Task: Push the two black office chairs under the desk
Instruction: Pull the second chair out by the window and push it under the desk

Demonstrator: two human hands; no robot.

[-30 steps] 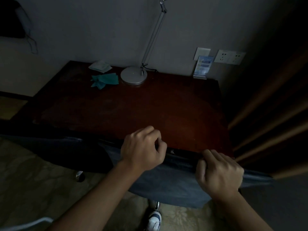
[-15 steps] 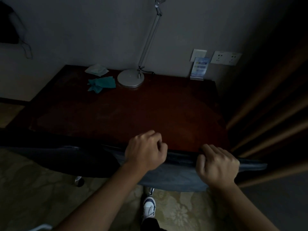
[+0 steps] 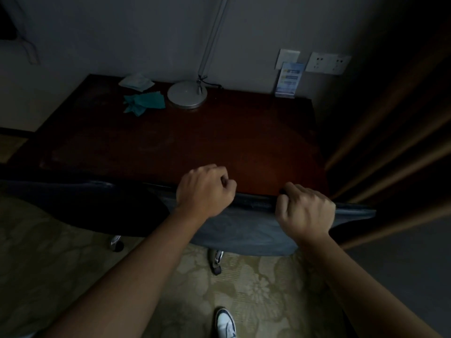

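A dark reddish-brown desk (image 3: 195,142) stands against the wall. Two black office chairs sit at its front edge, seen from above. The right chair's backrest (image 3: 246,230) is under my hands, its top pressed to the desk edge. My left hand (image 3: 205,191) and my right hand (image 3: 306,211) are both closed over the top rim of that backrest. The left chair's backrest (image 3: 85,206) lies beside it, also against the desk edge. Chair seats are hidden below the desk.
On the desk are a silver lamp base (image 3: 187,94), a teal cloth (image 3: 144,102), a white packet (image 3: 135,81) and a blue card stand (image 3: 289,80). Chair castors (image 3: 217,261) rest on patterned carpet. A dark curtain (image 3: 390,142) hangs at right. My shoe (image 3: 225,323) shows below.
The right chair has rolled forward toward the desk with both hands on its backrest; its top now meets the desk edge. I stepped closer.
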